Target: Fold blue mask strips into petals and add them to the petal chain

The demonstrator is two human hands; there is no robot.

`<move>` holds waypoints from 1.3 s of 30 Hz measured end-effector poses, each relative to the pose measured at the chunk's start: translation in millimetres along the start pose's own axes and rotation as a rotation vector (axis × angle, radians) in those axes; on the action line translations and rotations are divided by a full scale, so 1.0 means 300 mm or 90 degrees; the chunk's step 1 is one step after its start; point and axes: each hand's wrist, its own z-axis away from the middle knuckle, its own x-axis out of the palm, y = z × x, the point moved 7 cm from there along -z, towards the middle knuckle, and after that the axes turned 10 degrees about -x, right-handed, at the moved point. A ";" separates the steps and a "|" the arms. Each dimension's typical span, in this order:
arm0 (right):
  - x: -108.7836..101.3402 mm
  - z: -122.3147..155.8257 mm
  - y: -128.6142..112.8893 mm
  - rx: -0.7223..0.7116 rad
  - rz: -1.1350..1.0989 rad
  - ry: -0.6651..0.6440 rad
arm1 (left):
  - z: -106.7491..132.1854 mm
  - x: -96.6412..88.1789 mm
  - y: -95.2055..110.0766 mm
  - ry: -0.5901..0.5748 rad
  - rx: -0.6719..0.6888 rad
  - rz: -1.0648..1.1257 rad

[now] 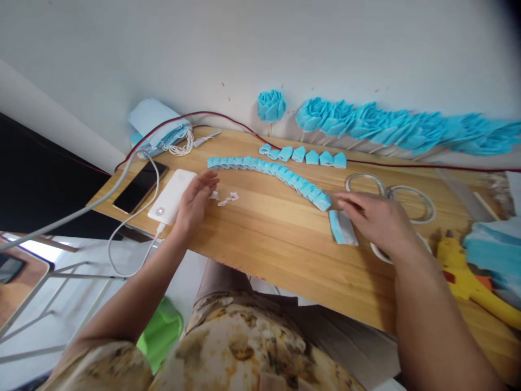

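Observation:
My left hand (195, 201) is at the left of the wooden table, fingers stretched out and holding nothing. It is beside a white power bank (173, 193) and some small white scraps (233, 195). A long curved row of overlapping folded blue fabric pieces (260, 164) runs across the tabletop. At its right end is my right hand (376, 220), thumb and fingers pinched together; whatever is between them is hidden. Just below those fingers lies a flat blue-and-white fabric strip (343, 227). Behind the long row sits a shorter row of folded blue pieces (299, 154).
Blue fabric flowers on sticks (342, 117) lean along the wall. Rolls of tape (413, 203) and a yellow glue gun (453, 266) are at right. A phone (140, 187), a white cable (112, 244) and a blue fabric bundle (158, 127) are at left.

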 end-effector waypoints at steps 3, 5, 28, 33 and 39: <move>-0.016 -0.015 -0.037 -0.016 0.015 0.050 | 0.012 0.034 0.017 -0.036 -0.051 0.129; -0.030 -0.045 -0.118 -0.050 0.012 0.090 | 0.020 0.055 0.038 -0.047 -0.068 0.164; 0.322 -0.377 -0.569 0.029 -0.582 0.135 | 0.036 0.109 0.120 -0.075 -0.032 0.424; 0.332 -0.390 -0.561 0.010 -0.593 0.122 | 0.025 0.042 0.112 -0.053 -0.029 0.409; 0.317 -0.385 -0.550 0.026 -0.499 0.059 | 0.017 0.008 0.119 -0.032 0.023 0.255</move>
